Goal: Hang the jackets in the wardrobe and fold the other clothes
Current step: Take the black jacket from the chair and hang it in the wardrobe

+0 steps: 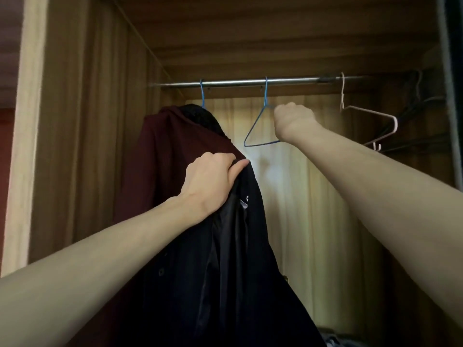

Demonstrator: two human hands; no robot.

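Observation:
I face an open wooden wardrobe with a metal rail (238, 82) across it. My left hand (210, 181) grips a black jacket (225, 271) by its top edge, and the jacket hangs down below the hand. My right hand (292, 121) holds the right side of an empty blue wire hanger (258, 126) whose hook sits on the rail. A dark red jacket (160, 156) hangs on another blue hanger (202, 93) at the left of the rail, partly hidden behind the black jacket.
An empty white hanger (368, 116) hangs at the right end of the rail. Dark cables (421, 136) run along the wardrobe's right wall. The left side panel (82, 121) stands close beside the red jacket.

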